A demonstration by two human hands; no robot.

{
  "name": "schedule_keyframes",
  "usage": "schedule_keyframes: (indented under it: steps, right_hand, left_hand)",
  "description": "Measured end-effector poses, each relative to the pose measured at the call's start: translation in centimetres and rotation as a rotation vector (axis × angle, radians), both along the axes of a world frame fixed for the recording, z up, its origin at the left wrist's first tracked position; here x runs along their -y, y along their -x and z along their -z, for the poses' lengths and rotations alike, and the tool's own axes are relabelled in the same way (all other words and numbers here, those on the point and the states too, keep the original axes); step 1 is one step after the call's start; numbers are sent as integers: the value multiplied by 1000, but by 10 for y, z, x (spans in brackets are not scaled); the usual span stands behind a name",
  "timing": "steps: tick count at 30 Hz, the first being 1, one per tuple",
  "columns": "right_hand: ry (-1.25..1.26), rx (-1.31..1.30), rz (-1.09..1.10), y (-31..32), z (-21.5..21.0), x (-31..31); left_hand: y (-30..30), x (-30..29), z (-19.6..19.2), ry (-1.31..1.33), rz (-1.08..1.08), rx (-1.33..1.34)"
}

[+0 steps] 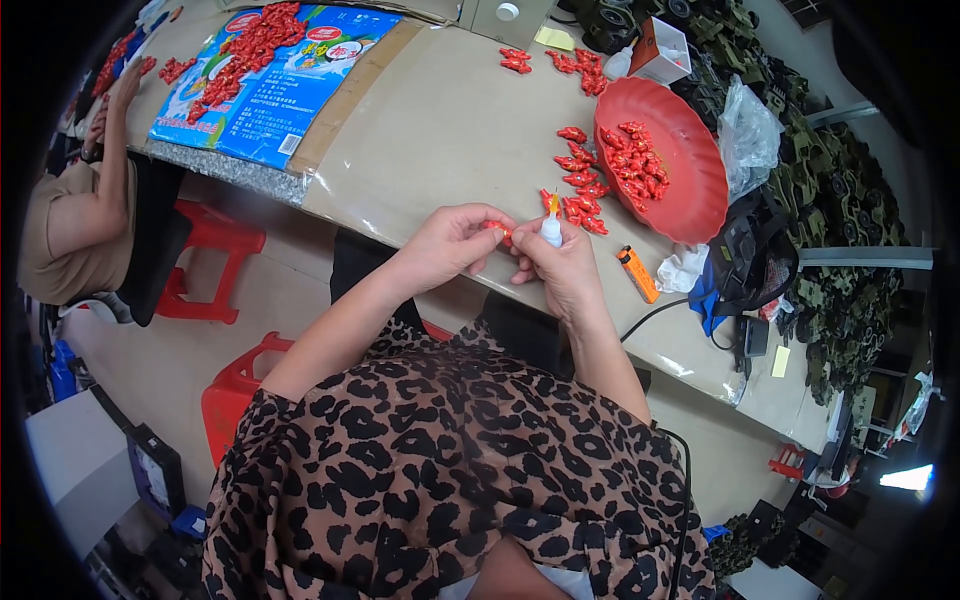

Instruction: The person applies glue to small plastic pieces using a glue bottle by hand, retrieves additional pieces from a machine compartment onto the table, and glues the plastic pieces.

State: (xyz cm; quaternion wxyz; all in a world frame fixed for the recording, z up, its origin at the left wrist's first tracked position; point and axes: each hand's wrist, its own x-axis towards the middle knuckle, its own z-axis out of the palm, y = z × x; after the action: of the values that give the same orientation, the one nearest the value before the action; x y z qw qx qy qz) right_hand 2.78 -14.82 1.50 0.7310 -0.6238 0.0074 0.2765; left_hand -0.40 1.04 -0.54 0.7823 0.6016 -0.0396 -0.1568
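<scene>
My left hand (452,244) pinches a small red figurine (497,232) between thumb and fingertips, just over the table's near edge. In my right hand (566,268) is a small white glue bottle (551,228), its yellowish thin nozzle pointing up. The fingertips of both hands meet at the figurine, so part of it is hidden. Beyond my right hand several similar red figurines (580,180) lie in a loose row on the table. Next to them stands a red scalloped bowl (692,150) with a pile of the same pieces (636,165) in it.
An orange lighter (637,275) and crumpled tissue (683,268) lie right of my hand. A blue printed sheet (290,95) at the left bears a heap of red pieces (250,55). A co-worker's arm (118,130) reaches in there. Red stools (235,390) stand below the table.
</scene>
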Motion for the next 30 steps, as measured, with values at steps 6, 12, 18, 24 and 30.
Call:
schedule_keyframes:
  steps: [6,12,18,24,30]
  right_hand:
    - [37,-67,-6,-5,-7,-1]
    - [57,-140,-30,-8,-10,-2]
    - [58,-149,-52,-10,-10,-3]
    - [48,-142,-73,-9,-9,-2]
    - [13,-100,-98,-7,-8,2]
  left_hand:
    - [-2,-2,-6,176,1,-120]
    - [-6,-3,0,172,19,-146]
    - [-7,-2,-3,125,40,-123]
    - [-7,-4,-5,111,40,-106]
    - [-6,-3,-4,88,19,-79]
